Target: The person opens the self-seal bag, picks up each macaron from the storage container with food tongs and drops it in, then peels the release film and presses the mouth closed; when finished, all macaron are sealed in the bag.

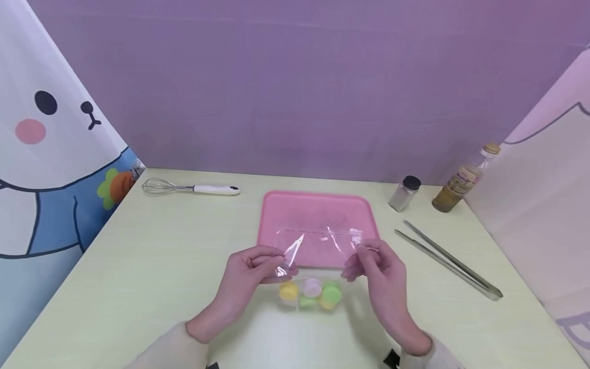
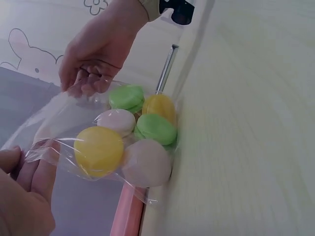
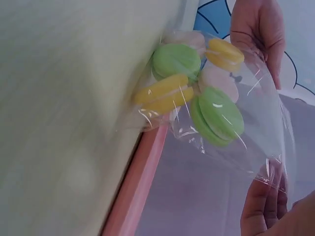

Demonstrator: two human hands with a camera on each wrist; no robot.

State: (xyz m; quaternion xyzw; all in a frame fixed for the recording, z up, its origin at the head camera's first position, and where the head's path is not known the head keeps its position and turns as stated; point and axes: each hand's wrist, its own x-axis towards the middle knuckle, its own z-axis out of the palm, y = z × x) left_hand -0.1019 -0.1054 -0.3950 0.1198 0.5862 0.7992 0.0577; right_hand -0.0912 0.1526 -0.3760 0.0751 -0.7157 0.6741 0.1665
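A clear plastic bag point(image 1: 295, 247) with several macarons point(image 1: 312, 288) in its lower part hangs upright between the two hands, over the near edge of the pink tray point(image 1: 318, 201). My left hand point(image 1: 249, 272) pinches one upper side of the bag between thumb and fingers. The opposite side is pinched by my right hand point(image 1: 384, 274). In the left wrist view a yellow macaron point(image 2: 98, 151) shows in front, with green and pale pink ones behind it. From the right wrist, a green macaron point(image 3: 216, 116) sits nearest that hand.
A whisk point(image 1: 191, 188) lies at the back left of the table. Toward the right stand a black-capped jar point(image 1: 404, 193) and a corked bottle point(image 1: 463, 182). Metal tongs point(image 1: 449, 261) lie in front of them. A purple cloth point(image 1: 313, 97) closes off the back.
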